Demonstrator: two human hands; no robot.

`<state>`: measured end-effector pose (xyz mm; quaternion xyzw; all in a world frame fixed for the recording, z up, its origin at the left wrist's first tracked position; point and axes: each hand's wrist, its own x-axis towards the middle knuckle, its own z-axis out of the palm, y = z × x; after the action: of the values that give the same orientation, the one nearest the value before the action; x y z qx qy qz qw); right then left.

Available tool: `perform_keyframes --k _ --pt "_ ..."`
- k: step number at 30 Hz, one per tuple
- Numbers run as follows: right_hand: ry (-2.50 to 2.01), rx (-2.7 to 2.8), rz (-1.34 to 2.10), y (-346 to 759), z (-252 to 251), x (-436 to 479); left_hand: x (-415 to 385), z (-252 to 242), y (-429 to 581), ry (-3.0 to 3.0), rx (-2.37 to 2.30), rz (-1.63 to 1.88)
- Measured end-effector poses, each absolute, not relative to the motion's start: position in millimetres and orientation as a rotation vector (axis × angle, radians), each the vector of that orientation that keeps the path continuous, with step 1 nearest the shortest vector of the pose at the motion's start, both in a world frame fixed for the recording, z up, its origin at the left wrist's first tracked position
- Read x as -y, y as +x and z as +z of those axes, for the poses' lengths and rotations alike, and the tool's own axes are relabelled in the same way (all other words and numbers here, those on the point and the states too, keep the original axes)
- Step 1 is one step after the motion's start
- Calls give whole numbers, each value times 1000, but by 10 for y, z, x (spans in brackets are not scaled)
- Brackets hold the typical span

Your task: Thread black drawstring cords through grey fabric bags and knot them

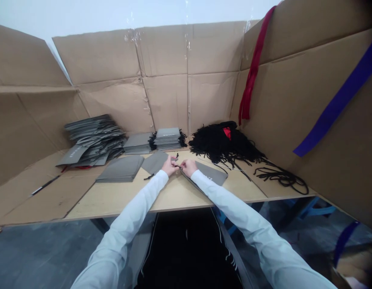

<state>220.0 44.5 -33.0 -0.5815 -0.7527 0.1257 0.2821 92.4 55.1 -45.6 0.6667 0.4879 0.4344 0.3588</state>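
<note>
- Black cord [176, 165] at centre frame: I've got left hand [170, 166] and right hand [189, 167] both pinched shut on it
- Grey paper bag [208, 174] just under right hand
- Four bag piles [134, 143] upper left, I count

The left arm [134, 216] and the right arm [231, 204], both in long white sleeves, reach forward and meet toward the middle. The left hand [170, 166] and the right hand [189, 167] are just beside each other, palms turned down. The fingers [175, 163] of each hand close in a small pinch, and the wrists bend slightly inward.
</note>
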Motion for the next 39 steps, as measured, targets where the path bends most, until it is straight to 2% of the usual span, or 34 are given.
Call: perform_keyframes --k 9,16,26,33,39 --pt "-1596 2032 300 2122 -442 -478 -565 -300 779 738 -908 873" --pt "-1597 1979 280 2155 -443 -481 -563 -316 731 542 -763 957" --pt "-1466 2062 135 2126 -479 -479 -523 -379 1047 786 -1202 1422" --pt "-1359 2028 267 2162 -413 -445 -589 -456 979 939 -1288 1350" --pt "-1295 1988 426 2209 -383 -471 -562 -519 985 1554 -1402 1415"
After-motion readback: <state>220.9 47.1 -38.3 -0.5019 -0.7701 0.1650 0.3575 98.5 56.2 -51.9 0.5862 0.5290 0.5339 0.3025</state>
